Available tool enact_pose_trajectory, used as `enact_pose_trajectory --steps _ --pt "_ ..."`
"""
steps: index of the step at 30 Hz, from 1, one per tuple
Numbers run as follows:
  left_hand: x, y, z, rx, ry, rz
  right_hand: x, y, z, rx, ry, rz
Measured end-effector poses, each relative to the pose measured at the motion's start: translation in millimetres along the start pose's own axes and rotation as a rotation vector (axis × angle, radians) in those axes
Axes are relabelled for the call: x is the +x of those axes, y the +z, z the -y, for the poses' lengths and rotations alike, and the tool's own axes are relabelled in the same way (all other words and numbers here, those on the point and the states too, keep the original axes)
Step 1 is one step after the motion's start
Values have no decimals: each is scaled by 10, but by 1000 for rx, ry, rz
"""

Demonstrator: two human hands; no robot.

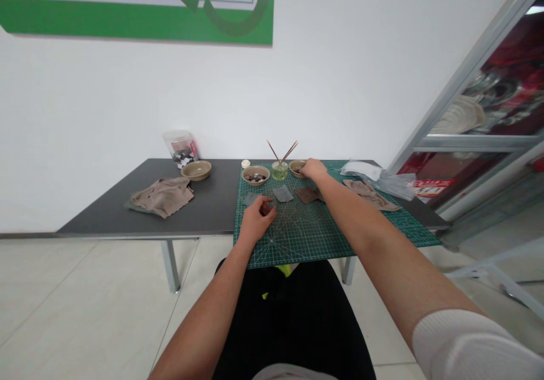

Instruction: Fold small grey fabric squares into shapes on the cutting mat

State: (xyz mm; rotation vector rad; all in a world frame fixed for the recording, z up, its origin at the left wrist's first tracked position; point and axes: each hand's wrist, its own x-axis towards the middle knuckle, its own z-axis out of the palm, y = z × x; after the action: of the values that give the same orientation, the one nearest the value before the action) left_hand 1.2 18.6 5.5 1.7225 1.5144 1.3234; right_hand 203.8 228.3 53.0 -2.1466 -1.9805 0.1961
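Note:
My left hand rests on the green cutting mat, fingers curled and pinched round something small and dark that I cannot make out, beside a grey square sheet. My right hand reaches to the far side of the mat, with its fingers bent into a tan bowl. What those fingers hold, if anything, is hidden. Left of that bowl stand a small green glass with thin sticks in it and another tan bowl holding dark pieces. A grey square and a brown square lie between my hands.
The mat lies on a dark low table. On the table's left are a beige cloth, an empty tan bowl and a plastic bag. At the right lie another beige cloth and clear plastic bags. A glass cabinet stands at the right.

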Motion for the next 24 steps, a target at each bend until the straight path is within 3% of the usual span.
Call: enact_pose_trajectory --steps 18,24 --pt "-16 -5 -14 13 -17 -6 -81 -55 16 31 7 -14" --pt "-21 -7 -34 16 -11 0 -323 -107 -4 16 -56 -172"
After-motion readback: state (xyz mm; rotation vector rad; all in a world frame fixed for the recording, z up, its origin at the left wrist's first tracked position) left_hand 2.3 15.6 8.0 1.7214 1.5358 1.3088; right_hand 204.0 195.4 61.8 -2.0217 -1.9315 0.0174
